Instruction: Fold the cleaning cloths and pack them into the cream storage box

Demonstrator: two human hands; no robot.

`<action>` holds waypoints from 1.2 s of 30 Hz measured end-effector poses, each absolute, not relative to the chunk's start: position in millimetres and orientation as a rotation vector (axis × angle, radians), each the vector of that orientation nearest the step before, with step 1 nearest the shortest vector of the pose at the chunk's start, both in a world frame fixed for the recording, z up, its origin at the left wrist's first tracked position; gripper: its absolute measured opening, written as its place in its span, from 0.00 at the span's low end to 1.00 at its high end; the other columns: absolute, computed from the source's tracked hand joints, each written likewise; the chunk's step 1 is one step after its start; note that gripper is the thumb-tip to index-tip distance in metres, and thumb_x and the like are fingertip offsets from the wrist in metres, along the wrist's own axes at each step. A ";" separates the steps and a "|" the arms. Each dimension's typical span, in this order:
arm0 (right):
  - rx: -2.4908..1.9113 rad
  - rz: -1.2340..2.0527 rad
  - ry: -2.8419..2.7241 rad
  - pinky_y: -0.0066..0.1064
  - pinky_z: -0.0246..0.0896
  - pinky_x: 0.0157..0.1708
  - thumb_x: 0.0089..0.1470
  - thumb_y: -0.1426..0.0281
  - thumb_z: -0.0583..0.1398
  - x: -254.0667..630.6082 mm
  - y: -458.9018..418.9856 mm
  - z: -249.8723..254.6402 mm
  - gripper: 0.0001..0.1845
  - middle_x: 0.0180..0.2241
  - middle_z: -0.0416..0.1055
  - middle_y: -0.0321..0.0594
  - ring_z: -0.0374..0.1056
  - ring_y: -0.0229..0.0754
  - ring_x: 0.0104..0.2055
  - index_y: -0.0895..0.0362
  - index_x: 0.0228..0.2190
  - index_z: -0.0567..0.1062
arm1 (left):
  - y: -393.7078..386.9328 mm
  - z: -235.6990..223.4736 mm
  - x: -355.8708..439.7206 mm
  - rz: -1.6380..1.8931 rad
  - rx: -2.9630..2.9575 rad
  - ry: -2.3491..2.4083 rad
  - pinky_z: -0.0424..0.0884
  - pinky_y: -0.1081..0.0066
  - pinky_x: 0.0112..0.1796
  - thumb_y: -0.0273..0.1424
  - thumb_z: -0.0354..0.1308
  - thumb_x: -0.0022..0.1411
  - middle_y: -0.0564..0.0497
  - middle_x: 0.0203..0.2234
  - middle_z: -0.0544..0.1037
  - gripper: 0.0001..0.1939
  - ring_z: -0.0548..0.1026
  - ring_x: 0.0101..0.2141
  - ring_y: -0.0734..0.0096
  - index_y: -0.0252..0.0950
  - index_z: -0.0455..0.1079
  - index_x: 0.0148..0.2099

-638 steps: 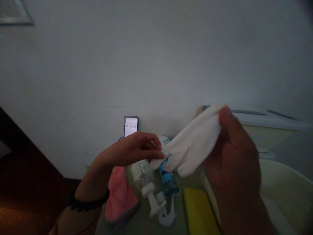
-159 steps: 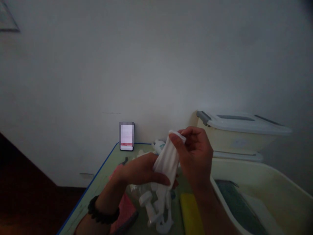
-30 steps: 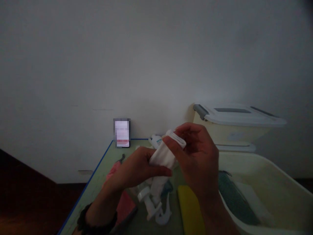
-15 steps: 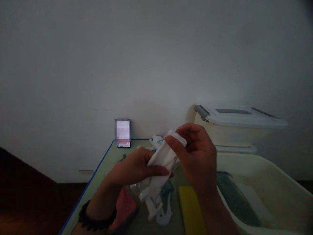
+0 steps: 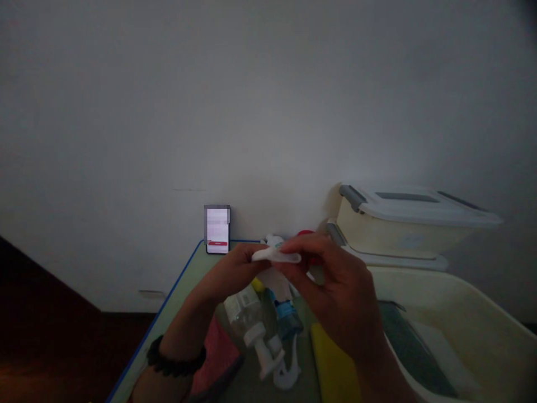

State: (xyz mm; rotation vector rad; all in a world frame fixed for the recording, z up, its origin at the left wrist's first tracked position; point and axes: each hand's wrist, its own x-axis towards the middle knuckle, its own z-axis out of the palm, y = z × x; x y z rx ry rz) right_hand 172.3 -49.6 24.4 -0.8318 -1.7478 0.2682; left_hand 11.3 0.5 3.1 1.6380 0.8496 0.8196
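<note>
A soft white sleeve-like piece with a thick rim [image 5: 274, 256] is pinched between my two hands above the table. Its exact kind cannot be made out. My left hand [image 5: 237, 271] grips its left side, while the thumb and fingers of my right hand [image 5: 331, 280] close on its right end. Below it lie a clear pump bottle [image 5: 243, 310] with a white nozzle and a bottle with a blue label [image 5: 283, 308]. My hands partly hide both bottles.
A lit phone [image 5: 218, 230] leans against the wall. Pink cloth [image 5: 216, 358] and a yellow cloth or sponge [image 5: 333, 364] lie on the table. At right are an open cream tub [image 5: 474, 302] holding green and white items, and a lidded box [image 5: 394, 232].
The white piece has been raised and tipped so its rim now faces me nearly edge-on. Both hands have shifted with it, uncovering more of the bottles below.
</note>
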 end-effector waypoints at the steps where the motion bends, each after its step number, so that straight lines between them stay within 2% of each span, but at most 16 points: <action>1: -0.789 0.229 -1.811 0.27 0.65 0.33 0.52 0.74 0.62 171.5 -50.5 25.2 0.09 0.33 0.74 0.32 0.69 0.35 0.33 0.51 0.36 0.72 | 0.9 3.0 11.8 0.881 1.557 0.809 0.65 0.74 0.32 0.26 0.57 0.51 0.54 0.25 0.75 0.04 0.69 0.28 0.74 0.33 0.73 0.31; 5: -0.724 0.050 -1.929 0.30 0.66 0.40 0.53 0.79 0.59 170.5 -46.8 23.1 0.12 0.36 0.73 0.36 0.69 0.37 0.39 0.53 0.39 0.72 | 4.5 -2.6 9.7 1.019 1.197 0.677 0.67 0.75 0.34 0.26 0.56 0.53 0.50 0.31 0.79 0.09 0.72 0.30 0.74 0.32 0.74 0.37; 10: -0.765 -0.060 -1.903 0.32 0.66 0.41 0.53 0.80 0.58 173.3 -37.6 17.6 0.10 0.36 0.72 0.40 0.68 0.39 0.41 0.55 0.36 0.74 | 10.9 -8.0 9.3 1.080 0.976 0.640 0.68 0.75 0.35 0.26 0.56 0.56 0.47 0.32 0.79 0.11 0.74 0.32 0.71 0.30 0.74 0.41; 15: -0.761 -0.077 -2.040 0.35 0.66 0.43 0.52 0.81 0.58 171.7 -32.9 13.3 0.10 0.37 0.74 0.42 0.68 0.41 0.41 0.57 0.33 0.76 | 11.7 -2.6 15.4 1.110 0.760 0.573 0.70 0.69 0.40 0.25 0.48 0.60 0.44 0.37 0.79 0.14 0.75 0.38 0.65 0.30 0.73 0.44; 19: -0.834 -0.050 -2.110 0.36 0.67 0.42 0.53 0.80 0.58 170.4 -25.1 5.9 0.11 0.39 0.74 0.43 0.69 0.42 0.42 0.57 0.34 0.78 | 6.5 7.0 16.4 1.127 0.630 0.591 0.70 0.69 0.36 0.24 0.45 0.63 0.45 0.34 0.79 0.15 0.76 0.35 0.67 0.32 0.72 0.44; 23: -0.857 0.033 -2.138 0.36 0.66 0.44 0.55 0.78 0.57 171.0 -19.2 1.5 0.11 0.40 0.73 0.42 0.68 0.42 0.43 0.55 0.35 0.78 | 3.0 15.4 15.2 1.201 0.570 0.531 0.70 0.69 0.39 0.25 0.44 0.64 0.45 0.34 0.79 0.15 0.76 0.36 0.67 0.29 0.73 0.42; 29: -0.871 0.122 -2.039 0.32 0.63 0.44 0.53 0.79 0.58 170.2 -25.5 8.7 0.10 0.39 0.72 0.41 0.67 0.39 0.42 0.58 0.38 0.74 | 3.8 14.0 10.6 1.218 0.657 0.516 0.67 0.68 0.45 0.26 0.48 0.62 0.44 0.38 0.79 0.14 0.74 0.40 0.65 0.28 0.76 0.39; 36: -1.014 0.314 -1.833 0.30 0.61 0.32 0.56 0.67 0.58 167.7 -32.7 11.2 0.08 0.32 0.69 0.36 0.64 0.36 0.31 0.57 0.38 0.71 | 0.1 5.6 5.3 1.120 0.984 0.504 0.66 0.71 0.42 0.32 0.61 0.54 0.46 0.35 0.81 0.13 0.75 0.37 0.65 0.32 0.78 0.42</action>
